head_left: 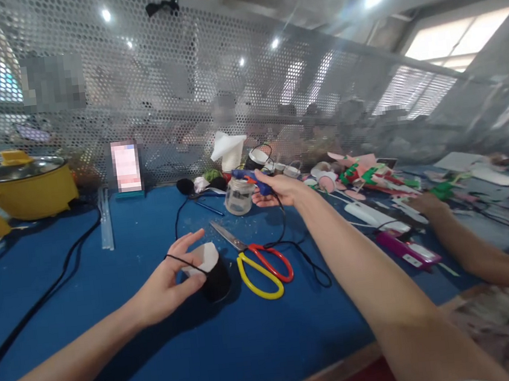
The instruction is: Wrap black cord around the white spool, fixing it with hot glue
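My left hand [179, 277] grips the rim of a small black cup [219, 285] with a white inside, tilted just above the blue table. A thin black cord [184, 260] from the cup runs across the fingers. Farther back, my right hand [281, 189] is closed around a blue glue gun [260, 184], whose nozzle end is over or beside a clear glass jar [238, 199]; I cannot tell if they touch. Between the hands lie open scissors [240, 246] with one yellow and one red handle.
A yellow electric pot [36, 192], clear glue sticks [105, 221] and a lit phone [127, 166] are at left. Along the perforated screen [171, 90] stand white-lined black cups [259, 157]. Pink and green craft flowers [362, 173] and a co-worker's arm [465, 247] are at right.
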{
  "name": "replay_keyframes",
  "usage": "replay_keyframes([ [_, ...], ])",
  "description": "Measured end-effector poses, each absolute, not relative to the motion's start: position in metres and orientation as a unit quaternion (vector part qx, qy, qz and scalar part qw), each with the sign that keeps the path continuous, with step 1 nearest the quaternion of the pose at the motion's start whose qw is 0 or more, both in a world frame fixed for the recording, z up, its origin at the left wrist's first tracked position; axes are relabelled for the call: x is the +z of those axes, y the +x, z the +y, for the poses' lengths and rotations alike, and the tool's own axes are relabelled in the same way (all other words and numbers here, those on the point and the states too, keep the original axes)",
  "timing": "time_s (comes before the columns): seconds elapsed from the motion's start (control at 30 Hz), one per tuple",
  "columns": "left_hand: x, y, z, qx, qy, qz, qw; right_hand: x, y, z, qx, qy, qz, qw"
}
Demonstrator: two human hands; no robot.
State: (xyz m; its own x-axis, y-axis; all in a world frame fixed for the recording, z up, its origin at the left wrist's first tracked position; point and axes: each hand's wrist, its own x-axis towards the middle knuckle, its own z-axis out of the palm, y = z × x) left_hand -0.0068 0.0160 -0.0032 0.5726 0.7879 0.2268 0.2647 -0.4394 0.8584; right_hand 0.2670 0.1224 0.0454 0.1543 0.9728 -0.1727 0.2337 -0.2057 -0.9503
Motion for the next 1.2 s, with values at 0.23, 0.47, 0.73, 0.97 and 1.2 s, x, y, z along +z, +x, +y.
replay_keyframes([
  [0.23,-0.002,-0.004,0.014,0.318,0.788,0.34,0.404,0.033,0.256,0.126,0.453,-0.605,-0.464,0.463],
  [0.47,-0.009,-0.005,0.015,0.329,0.782,0.337,0.407,0.029,0.246,0.116,0.372,-0.555,-0.514,0.538],
  [0.73,-0.008,-0.007,0.019,0.324,0.762,0.357,0.431,0.043,0.231,0.067,0.398,-0.444,-0.567,0.569],
  [0.97,-0.01,-0.004,0.017,0.379,0.7,0.373,0.477,0.034,0.221,0.017,0.473,-0.441,-0.599,0.472],
  [1.2,-0.016,-0.001,0.018,0.416,0.633,0.366,0.54,0.03,0.217,-0.004,0.417,-0.483,-0.676,0.368],
])
